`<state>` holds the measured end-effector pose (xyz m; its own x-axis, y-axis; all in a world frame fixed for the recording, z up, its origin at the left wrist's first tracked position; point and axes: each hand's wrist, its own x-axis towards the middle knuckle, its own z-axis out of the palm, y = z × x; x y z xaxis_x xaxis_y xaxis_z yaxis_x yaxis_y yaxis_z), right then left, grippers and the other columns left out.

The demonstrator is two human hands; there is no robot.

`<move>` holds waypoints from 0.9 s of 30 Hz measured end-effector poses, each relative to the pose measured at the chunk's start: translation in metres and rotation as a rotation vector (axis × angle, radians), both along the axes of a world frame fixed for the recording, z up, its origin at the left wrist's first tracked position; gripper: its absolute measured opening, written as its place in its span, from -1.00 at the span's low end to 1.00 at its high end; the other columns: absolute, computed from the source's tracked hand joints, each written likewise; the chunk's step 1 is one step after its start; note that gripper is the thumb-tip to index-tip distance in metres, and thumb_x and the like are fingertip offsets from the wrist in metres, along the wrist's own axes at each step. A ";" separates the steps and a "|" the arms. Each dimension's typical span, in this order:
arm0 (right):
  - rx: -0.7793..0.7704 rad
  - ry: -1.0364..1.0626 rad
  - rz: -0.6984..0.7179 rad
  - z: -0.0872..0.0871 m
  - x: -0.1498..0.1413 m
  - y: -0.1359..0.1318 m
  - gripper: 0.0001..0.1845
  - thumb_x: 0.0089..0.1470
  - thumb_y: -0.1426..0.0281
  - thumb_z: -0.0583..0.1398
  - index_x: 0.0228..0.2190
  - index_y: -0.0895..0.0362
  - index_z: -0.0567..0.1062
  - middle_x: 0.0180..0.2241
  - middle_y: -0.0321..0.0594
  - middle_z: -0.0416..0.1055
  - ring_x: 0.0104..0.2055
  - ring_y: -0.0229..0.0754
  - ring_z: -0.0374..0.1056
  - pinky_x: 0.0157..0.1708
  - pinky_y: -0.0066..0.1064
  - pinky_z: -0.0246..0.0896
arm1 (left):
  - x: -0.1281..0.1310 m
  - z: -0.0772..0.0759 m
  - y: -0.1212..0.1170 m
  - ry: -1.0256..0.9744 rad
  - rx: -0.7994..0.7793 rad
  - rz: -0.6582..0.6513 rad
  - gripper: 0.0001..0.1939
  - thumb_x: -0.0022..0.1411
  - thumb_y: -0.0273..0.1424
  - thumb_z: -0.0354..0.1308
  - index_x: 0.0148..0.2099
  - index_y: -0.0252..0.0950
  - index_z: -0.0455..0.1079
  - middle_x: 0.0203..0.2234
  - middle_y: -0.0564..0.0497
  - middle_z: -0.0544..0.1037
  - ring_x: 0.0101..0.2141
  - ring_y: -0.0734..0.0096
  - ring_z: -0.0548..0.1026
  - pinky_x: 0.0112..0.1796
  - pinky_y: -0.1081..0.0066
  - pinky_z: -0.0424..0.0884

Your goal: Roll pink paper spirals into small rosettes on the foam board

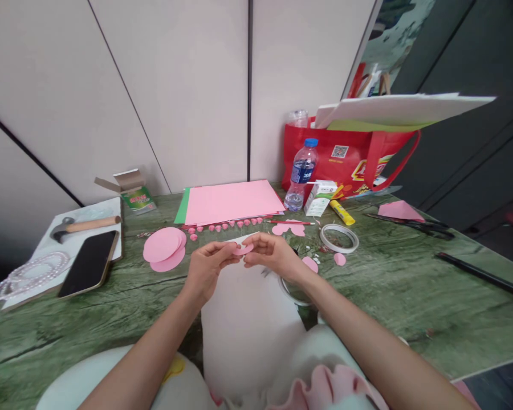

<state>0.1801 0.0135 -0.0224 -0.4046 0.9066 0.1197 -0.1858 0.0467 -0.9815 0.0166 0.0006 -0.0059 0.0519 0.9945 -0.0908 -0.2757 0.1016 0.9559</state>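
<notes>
Between my two hands is a small pink paper piece (243, 249), bent into a curve. My left hand (209, 263) pinches its left end, and my right hand (273, 253) grips the right end with bent fingers. Under them lies a white sheet (243, 307) that reaches toward my lap. Several small rolled pink paper buds (218, 228) stand in a row just beyond my hands. A stack of pink paper circles (165, 246) is to the left, and a scalloped pink paper shape (288, 228) lies beyond my right hand.
Pink sheets (235, 202) lie at the back by a water bottle (301, 173), a small carton (320, 198) and a glue stick (342, 212). Tape rolls (339, 238) and scissors (423, 225) are to the right. A phone (89, 263) and hammer (85, 225) lie left. A red bag (350, 154) stands behind.
</notes>
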 end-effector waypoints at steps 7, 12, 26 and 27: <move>-0.040 0.050 -0.038 0.002 -0.002 -0.001 -0.70 -0.18 0.22 0.27 -0.41 0.17 0.45 -0.50 -0.29 0.45 -0.45 -0.28 0.41 -0.35 -0.35 0.38 | 0.001 -0.002 0.000 0.020 0.030 -0.004 -0.82 -0.12 -0.36 0.30 -0.43 -0.38 0.49 -0.50 -0.05 0.57 -0.46 0.41 0.48 -0.29 0.32 0.40; -0.021 0.045 -0.064 0.000 -0.003 0.000 -0.73 -0.20 0.23 0.28 -0.46 0.16 0.44 -0.53 -0.32 0.44 -0.48 -0.29 0.41 -0.37 -0.37 0.38 | -0.001 -0.007 0.001 0.097 0.070 0.000 -0.81 -0.12 -0.36 0.30 -0.42 -0.37 0.49 -0.49 -0.05 0.57 -0.46 0.40 0.49 -0.31 0.33 0.41; 0.040 0.041 -0.276 -0.003 -0.003 0.002 -0.64 -0.26 0.30 0.31 -0.40 0.12 0.31 -0.57 -0.39 0.41 -0.57 -0.29 0.38 -0.50 -0.41 0.34 | 0.004 -0.004 -0.004 0.239 0.081 -0.060 -0.64 -0.18 -0.37 0.32 -0.27 -0.36 0.37 -0.51 -0.02 0.56 -0.47 0.32 0.53 -0.34 0.34 0.41; 0.046 0.033 -0.275 -0.003 -0.003 0.002 -0.65 -0.26 0.30 0.31 -0.40 0.12 0.31 -0.57 -0.38 0.42 -0.58 -0.30 0.37 -0.51 -0.41 0.33 | 0.004 -0.005 -0.004 0.246 0.085 -0.078 -0.63 -0.18 -0.37 0.32 -0.26 -0.36 0.36 -0.52 -0.02 0.56 -0.47 0.31 0.53 -0.34 0.33 0.41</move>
<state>0.1775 0.0155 -0.0249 -0.1390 0.9752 0.1721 -0.1922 0.1440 -0.9707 0.0206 -0.0032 -0.0105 0.1157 0.9929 -0.0267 -0.0288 0.0302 0.9991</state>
